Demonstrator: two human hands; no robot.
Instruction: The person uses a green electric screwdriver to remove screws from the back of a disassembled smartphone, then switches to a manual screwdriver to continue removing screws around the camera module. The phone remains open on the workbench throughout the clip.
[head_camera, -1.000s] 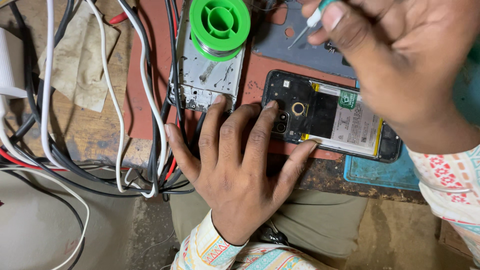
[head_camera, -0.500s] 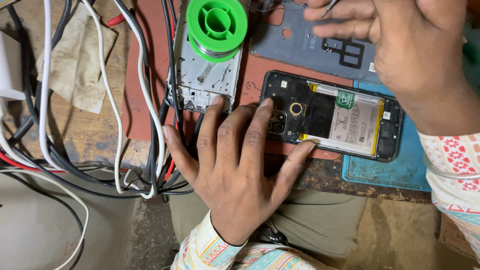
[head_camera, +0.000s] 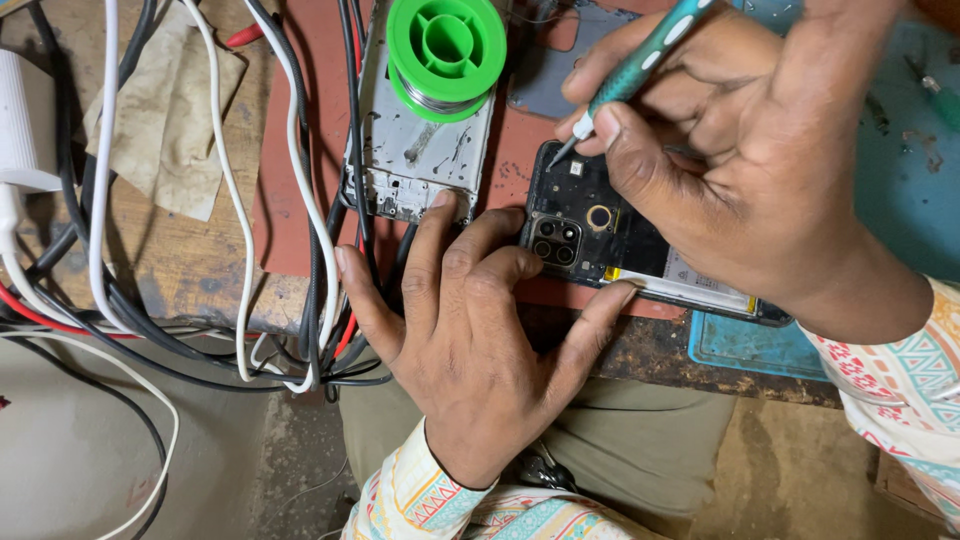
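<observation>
One opened black phone, glossy and rectangular with its back removed, lies on a worn red mat. The left hand spreads flat, fingertips pressing the phone's camera end. The right hand pinches one teal screwdriver, tip on the phone's corner. Just left of the phone: one grey metal frame, one green plastic spool, tangled cables.

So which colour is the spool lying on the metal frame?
Bright green spool, best seen in the head view.
</observation>
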